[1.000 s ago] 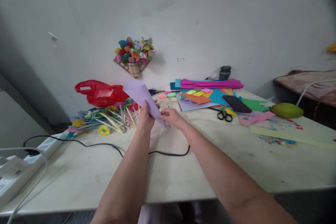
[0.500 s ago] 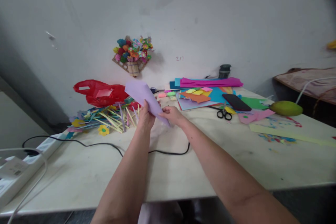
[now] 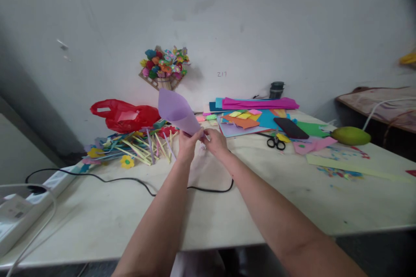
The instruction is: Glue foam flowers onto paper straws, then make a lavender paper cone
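Note:
A sheet of lilac paper [image 3: 177,110] is rolled into a cone, its wide mouth tilted up and to the left. My left hand [image 3: 187,143] is closed round the lower part of the cone. Close beside it, my right hand [image 3: 214,141] pinches the narrow end at the lower right. Both hands are held above the table, and their fingertips nearly meet. Left of them lies a pile of paper strips and paper flowers [image 3: 139,147]. What lies directly behind the cone is hidden.
A red plastic bag [image 3: 125,114] stands behind the strips. Black scissors [image 3: 276,142], a dark phone [image 3: 290,127], coloured sheets [image 3: 260,104] and a green mango-like object [image 3: 351,135] lie to the right. A black cable [image 3: 113,178] crosses the table from a power strip [image 3: 55,186].
The lilac paper has gone from a flatter folded shape to an open-mouthed cone. My left hand has shifted slightly right, and both hands are now closer together at its narrow end.

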Demonstrator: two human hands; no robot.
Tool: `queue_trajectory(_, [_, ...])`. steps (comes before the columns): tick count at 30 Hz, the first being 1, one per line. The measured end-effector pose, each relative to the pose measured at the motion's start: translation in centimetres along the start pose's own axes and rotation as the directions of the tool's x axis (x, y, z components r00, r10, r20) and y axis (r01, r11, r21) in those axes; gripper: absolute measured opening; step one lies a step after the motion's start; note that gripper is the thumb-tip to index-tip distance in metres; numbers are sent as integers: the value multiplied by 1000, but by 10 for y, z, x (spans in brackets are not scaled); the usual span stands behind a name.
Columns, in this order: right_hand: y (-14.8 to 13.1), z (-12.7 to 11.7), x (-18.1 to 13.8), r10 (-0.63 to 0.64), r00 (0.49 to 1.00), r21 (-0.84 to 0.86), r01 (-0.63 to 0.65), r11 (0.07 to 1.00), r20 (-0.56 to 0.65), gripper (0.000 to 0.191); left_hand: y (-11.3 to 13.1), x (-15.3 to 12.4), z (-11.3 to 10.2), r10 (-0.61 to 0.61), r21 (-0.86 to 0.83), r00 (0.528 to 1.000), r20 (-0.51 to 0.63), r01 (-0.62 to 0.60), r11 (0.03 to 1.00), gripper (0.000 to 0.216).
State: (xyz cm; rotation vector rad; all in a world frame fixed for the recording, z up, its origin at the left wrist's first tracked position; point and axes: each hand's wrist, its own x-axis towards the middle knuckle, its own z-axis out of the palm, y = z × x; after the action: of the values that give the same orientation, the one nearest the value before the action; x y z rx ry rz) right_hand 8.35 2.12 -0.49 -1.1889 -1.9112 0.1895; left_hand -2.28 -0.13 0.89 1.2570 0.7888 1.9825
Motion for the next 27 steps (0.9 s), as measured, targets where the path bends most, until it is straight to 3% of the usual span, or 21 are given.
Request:
queue_trajectory(4, [-5,-1,0,-6,1000,-31,6,1000,-2,22,2,-3,6,34,95,997,-72,-27,995,50])
queue_trajectory(12, [-18,-8,-5,-53,997,-59,50,997,-50,28,4,-5,19,99,145,975,-200,-70,987,31])
queue_trajectory(15, [-15,-8,-4,-33,997,-79,28,996,-65,28,3,-5,20,109,193,977,-184,-73,979,31])
queue_trajectory(20, [-9,-9,-2,-14,999,-45,11,999,-47,29,-5,-9,17,73,247,995,-61,-55,967,28])
queue_trajectory(27, [3,-2,2,-14,1000,31,14,999,-6,32,-14,-22,19,90,207,989,-117,-65,976,38])
